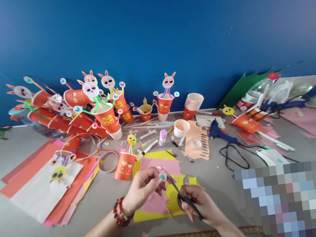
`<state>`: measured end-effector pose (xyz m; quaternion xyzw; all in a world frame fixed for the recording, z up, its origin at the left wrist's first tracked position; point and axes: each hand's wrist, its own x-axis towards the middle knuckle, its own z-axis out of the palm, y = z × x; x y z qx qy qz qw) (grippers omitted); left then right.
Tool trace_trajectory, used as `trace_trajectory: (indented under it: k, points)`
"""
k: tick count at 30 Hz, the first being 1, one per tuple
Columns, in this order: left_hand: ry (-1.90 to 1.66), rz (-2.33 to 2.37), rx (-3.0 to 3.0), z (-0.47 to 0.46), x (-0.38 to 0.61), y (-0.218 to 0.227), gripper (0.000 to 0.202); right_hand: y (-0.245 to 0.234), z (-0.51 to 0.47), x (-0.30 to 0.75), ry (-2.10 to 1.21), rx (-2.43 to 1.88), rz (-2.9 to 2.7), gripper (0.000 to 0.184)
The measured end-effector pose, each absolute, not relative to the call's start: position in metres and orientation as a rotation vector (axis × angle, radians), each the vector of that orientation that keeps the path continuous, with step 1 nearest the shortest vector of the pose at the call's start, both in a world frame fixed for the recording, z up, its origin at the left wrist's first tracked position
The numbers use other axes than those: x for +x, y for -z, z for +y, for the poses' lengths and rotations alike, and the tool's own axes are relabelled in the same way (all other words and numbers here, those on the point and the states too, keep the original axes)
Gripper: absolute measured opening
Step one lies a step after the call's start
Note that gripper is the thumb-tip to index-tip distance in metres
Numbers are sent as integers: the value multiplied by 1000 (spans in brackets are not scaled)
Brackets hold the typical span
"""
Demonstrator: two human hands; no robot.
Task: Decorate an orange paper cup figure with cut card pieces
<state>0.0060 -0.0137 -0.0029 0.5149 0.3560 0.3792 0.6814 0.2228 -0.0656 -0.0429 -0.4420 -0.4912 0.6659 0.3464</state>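
Between the thumb and fingers of my left hand (146, 186) is a small pink paper disc with a green mark (162, 176). My right hand (198, 202) grips the black handles of a pair of scissors (174, 182), whose blades point up and left beside the disc. Both hands are above pink paper (151, 200) and cut yellow paper (173, 205) on the table. A red beaded bracelet circles my left wrist. Just beyond my left hand, a red paper cup with a yellow rabbit face (125, 164) stands tilted.
Red cups with rabbit faces (103, 114) crowd the back left. Paper sheets (45, 188) and a tape roll (108, 162) lie left. A blue glue gun (221, 132) with a black cord, stacked cups (193, 106) and a bottle (256, 92) are to the right.
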Motion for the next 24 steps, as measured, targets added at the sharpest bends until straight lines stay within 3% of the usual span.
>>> trace_trajectory:
  k: [24]
  points:
    - [-916, 823, 1124, -13, 6, -1, 35, 48, -67, 227, -1710, -1172, -1294, 57]
